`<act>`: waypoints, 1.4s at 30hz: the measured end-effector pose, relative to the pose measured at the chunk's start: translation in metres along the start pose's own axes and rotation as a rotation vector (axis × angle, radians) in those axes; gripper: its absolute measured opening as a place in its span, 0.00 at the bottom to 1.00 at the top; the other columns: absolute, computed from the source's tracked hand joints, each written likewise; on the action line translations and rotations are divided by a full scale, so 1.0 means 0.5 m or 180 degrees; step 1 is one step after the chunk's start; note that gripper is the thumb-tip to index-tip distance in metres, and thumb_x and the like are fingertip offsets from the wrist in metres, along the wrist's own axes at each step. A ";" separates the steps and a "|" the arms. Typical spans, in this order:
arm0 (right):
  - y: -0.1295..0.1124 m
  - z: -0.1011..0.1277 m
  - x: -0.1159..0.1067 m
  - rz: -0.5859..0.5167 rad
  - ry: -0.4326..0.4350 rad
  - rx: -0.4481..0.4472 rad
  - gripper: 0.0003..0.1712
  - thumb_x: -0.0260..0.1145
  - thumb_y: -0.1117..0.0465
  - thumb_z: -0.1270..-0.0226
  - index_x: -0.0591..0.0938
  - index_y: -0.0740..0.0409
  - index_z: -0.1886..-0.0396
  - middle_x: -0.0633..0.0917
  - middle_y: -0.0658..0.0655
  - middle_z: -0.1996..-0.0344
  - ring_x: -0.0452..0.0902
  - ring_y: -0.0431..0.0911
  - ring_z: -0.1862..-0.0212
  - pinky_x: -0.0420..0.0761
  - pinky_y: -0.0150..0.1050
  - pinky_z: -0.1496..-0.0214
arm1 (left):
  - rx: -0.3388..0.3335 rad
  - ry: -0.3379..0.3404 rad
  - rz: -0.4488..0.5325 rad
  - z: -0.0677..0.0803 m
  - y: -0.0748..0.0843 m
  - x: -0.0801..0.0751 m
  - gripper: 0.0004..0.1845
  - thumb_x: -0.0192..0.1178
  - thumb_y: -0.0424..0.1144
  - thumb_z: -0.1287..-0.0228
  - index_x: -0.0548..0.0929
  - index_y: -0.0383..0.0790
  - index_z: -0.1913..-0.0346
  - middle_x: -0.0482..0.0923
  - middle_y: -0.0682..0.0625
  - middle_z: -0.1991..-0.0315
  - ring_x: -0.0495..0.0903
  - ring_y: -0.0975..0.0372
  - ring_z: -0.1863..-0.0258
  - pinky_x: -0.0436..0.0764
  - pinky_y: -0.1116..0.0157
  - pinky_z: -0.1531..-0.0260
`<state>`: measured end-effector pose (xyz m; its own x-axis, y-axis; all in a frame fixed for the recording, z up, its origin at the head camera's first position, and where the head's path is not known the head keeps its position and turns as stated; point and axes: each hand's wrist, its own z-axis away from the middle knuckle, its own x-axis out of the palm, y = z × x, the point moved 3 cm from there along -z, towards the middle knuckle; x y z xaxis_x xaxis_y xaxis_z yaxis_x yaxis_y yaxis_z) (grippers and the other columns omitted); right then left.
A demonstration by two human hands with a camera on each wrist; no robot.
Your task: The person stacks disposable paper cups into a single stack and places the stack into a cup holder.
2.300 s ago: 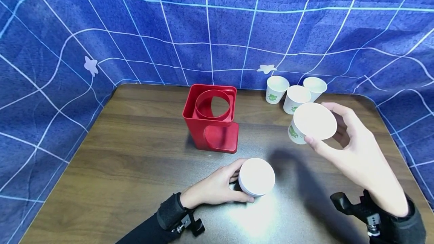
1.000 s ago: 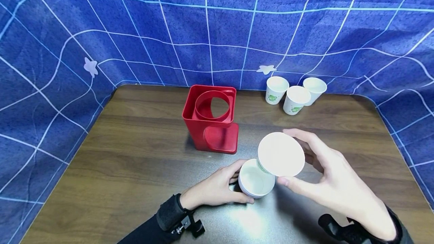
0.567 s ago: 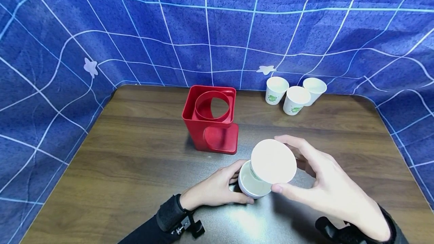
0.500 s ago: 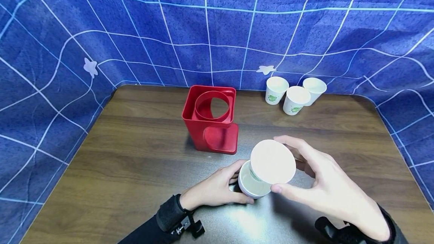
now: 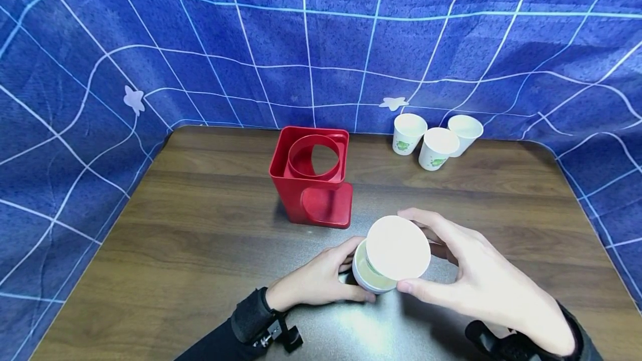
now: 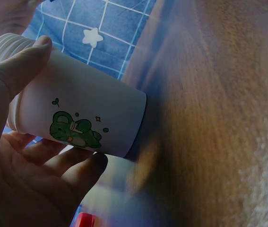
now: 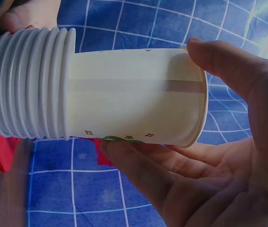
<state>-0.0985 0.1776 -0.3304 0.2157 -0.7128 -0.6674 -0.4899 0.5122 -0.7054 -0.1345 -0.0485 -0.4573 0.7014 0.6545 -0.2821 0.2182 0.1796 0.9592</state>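
**Single paper cup at the mouth of the hand-held stack**

Near: left hand, lower centre of frame, fingers and thumb clamped around a stack of white rolled-rim paper cups; outer cup has a green cartoon animal print. Right hand, lower right, thumb and fingers gripping one white paper cup near its rim, mouth up in head view. That cup's lower end sits at the stack's top opening; depth inside unclear. Black wrist straps on both arms.

Mid: red square-topped holder with inner ring, frame centre, standing on brown wood-grain tabletop.

Far: three white paper cups, upright, upper right, grouped. Behind: blue grid-printed cloth.
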 end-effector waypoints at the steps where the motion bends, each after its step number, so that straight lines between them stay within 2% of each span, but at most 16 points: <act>1: 0.001 0.000 0.001 -0.0003 -0.0012 -0.0007 0.47 0.85 0.54 0.48 0.71 0.40 0.30 0.80 0.38 0.40 0.82 0.35 0.47 0.87 0.32 0.47 | -0.0005 0.0000 0.0002 0.000 0.000 0.000 0.43 0.79 0.41 0.45 0.67 0.54 0.28 0.75 0.57 0.34 0.76 0.68 0.34 0.74 0.68 0.31; 7: 0.005 -0.005 0.007 0.0026 -0.0089 -0.0093 0.44 0.84 0.51 0.46 0.72 0.41 0.31 0.81 0.39 0.41 0.81 0.36 0.45 0.84 0.30 0.42 | 0.0031 0.0002 0.0010 0.001 -0.001 0.000 0.44 0.79 0.40 0.44 0.67 0.53 0.28 0.75 0.56 0.33 0.75 0.67 0.33 0.74 0.68 0.31; 13: 0.008 -0.008 0.012 0.0240 -0.0101 -0.0175 0.41 0.82 0.47 0.45 0.74 0.40 0.32 0.81 0.38 0.43 0.80 0.35 0.45 0.83 0.29 0.41 | 0.0019 0.0000 0.0034 0.001 0.000 0.000 0.44 0.79 0.40 0.44 0.66 0.53 0.27 0.74 0.56 0.32 0.75 0.67 0.33 0.74 0.69 0.32; 21: 0.024 -0.011 0.021 0.0341 -0.0288 0.0009 0.38 0.80 0.42 0.43 0.75 0.38 0.35 0.80 0.35 0.44 0.79 0.33 0.45 0.85 0.35 0.42 | -0.0008 -0.0007 0.0024 0.001 0.001 0.001 0.44 0.79 0.41 0.44 0.66 0.53 0.27 0.74 0.55 0.32 0.75 0.67 0.33 0.74 0.70 0.33; 42: 0.030 -0.019 0.038 0.0387 -0.0395 -0.0120 0.36 0.81 0.47 0.43 0.76 0.42 0.36 0.81 0.38 0.45 0.80 0.34 0.46 0.86 0.38 0.45 | -0.0057 0.0005 0.0082 0.002 0.000 0.001 0.46 0.79 0.41 0.44 0.65 0.52 0.25 0.74 0.55 0.31 0.75 0.67 0.32 0.74 0.70 0.33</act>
<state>-0.1097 0.1670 -0.3515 0.2544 -0.5808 -0.7733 -0.5497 0.5710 -0.6097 -0.1334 -0.0488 -0.4573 0.7055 0.6603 -0.2573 0.1879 0.1758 0.9663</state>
